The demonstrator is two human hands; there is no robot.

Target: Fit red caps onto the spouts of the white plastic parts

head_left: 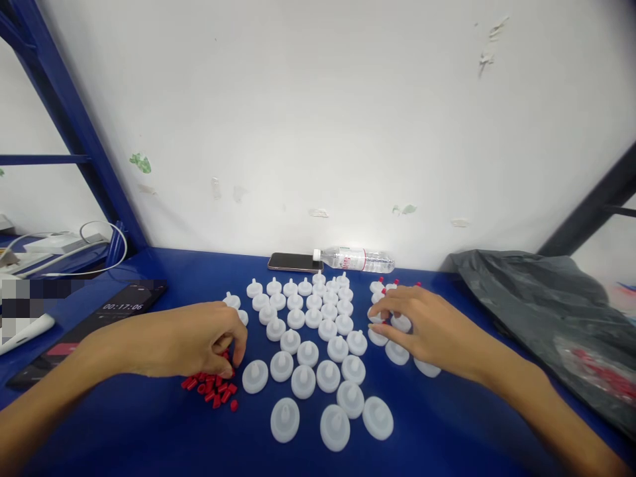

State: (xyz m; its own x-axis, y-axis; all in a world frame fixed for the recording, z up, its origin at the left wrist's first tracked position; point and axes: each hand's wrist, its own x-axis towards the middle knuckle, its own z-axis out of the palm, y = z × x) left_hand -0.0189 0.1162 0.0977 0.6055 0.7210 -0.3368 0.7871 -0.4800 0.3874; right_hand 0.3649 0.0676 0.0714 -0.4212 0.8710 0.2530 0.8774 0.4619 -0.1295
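Observation:
My left hand [209, 339] is bent down over a pile of small red caps [218, 387]. Its thumb and index finger close on a red cap at the pile's edge, partly hidden by the fingers. To the right, my right hand [415, 321] hovers low over a group of white spouted lids [397, 352], thumb and index finger apart around one lid. Red caps sit on several spouts at the back of that group; the hand covers others. Between my hands, many white lids without red caps [308, 353] lie spout-up on the blue table.
A dark phone [294, 262] and a clear water bottle [358, 259] lie along the wall. At left, a large phone [89, 331] shows a running timer. A grey plastic bag [536, 298] with a clear packet of red pieces [599, 371] covers the right side. Blue frame posts [84, 119] flank the table.

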